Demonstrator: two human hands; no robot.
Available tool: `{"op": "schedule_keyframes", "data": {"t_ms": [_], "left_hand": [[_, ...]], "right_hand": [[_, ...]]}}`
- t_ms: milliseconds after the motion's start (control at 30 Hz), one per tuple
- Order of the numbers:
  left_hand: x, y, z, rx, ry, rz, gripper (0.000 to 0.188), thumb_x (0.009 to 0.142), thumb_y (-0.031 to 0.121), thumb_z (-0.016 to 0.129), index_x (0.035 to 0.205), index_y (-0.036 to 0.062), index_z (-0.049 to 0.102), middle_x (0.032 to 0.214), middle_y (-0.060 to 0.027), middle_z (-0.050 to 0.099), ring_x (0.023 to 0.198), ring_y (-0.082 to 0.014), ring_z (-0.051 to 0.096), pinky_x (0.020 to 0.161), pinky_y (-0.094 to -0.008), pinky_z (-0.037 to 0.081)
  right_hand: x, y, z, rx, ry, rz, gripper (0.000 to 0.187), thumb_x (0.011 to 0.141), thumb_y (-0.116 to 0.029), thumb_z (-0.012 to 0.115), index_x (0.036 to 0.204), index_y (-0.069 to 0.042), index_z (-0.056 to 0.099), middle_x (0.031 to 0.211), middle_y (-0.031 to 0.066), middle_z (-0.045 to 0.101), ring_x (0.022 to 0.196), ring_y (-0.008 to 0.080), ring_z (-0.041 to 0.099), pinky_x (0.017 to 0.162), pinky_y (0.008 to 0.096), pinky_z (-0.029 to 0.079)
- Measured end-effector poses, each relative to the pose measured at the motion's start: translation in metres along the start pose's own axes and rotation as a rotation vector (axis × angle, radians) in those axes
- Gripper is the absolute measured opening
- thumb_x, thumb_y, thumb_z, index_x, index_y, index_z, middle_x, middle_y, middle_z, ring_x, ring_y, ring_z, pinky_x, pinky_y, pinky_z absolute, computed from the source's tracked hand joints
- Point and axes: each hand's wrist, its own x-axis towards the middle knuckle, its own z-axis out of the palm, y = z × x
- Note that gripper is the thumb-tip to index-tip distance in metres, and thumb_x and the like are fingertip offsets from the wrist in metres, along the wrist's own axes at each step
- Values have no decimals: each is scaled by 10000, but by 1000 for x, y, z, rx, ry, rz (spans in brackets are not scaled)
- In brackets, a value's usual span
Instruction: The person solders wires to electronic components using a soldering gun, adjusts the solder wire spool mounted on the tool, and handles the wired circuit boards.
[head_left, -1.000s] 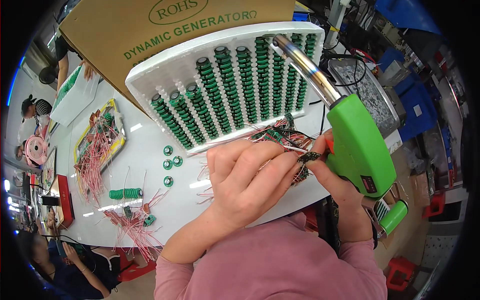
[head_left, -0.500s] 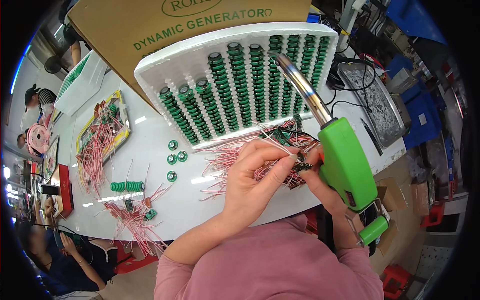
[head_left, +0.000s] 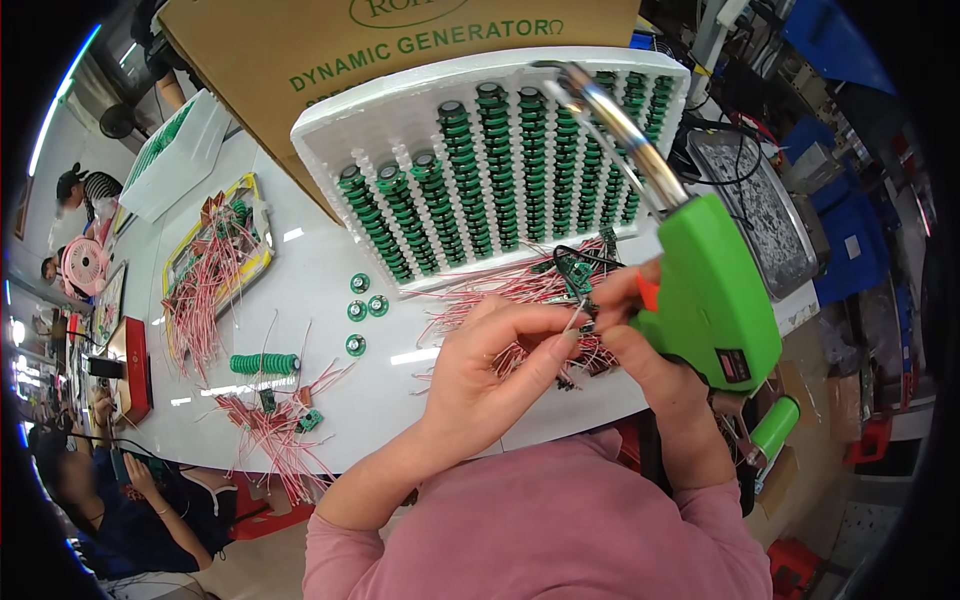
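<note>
In the middle, over the table's front edge, my left hand (head_left: 490, 365) pinches a thin pale wire (head_left: 574, 319) between thumb and forefinger. Touching close beside it, my right hand (head_left: 660, 365) is closed round a green soldering gun (head_left: 715, 295) with an orange trigger. Its metal barrel (head_left: 625, 125) points up and away, toward the foam tray. My right thumb and forefinger also come together at the wire ends; whatever small part sits between them is mostly hidden. Under and beyond both hands lies a pile of red and white wires (head_left: 470, 310) with small green circuit boards (head_left: 578, 275).
A white foam tray (head_left: 320, 130) holds rows of green-rimmed round speakers, before a cardboard box (head_left: 260, 60). Left are loose speakers (head_left: 356, 311), a speaker stack (head_left: 265, 364), wired boards (head_left: 265, 420) and a yellow-rimmed tray (head_left: 262, 215). A metal tray (head_left: 790, 250) lies right. Another person (head_left: 160, 520) sits at left.
The soldering gun has shifted right and slightly down, its barrel swinging with it. My hands have moved a little lower and closer together. The small dark board between my fingers is now hidden.
</note>
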Motion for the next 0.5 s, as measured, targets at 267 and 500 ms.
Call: {"op": "schedule_keyframes", "data": {"t_ms": [267,500], "left_hand": [[1,6,-10,285,-36,106,103,754,70,631,855,48,629,780,-22,618,667,-142,501,628,-260,400],[3,8,-13,199,-26,65,114,761,76,631,866,33,620,798,-41,616,687,-141,524,624,-252,419]], "right_hand": [[12,-6,12,114,-142,-23,306,734,16,598,988,-12,432,810,73,536,696,105,503,630,221,426],[16,-6,19,94,-101,58,304,722,31,584,982,-12,434,773,57,519,699,109,507,617,218,428]]}}
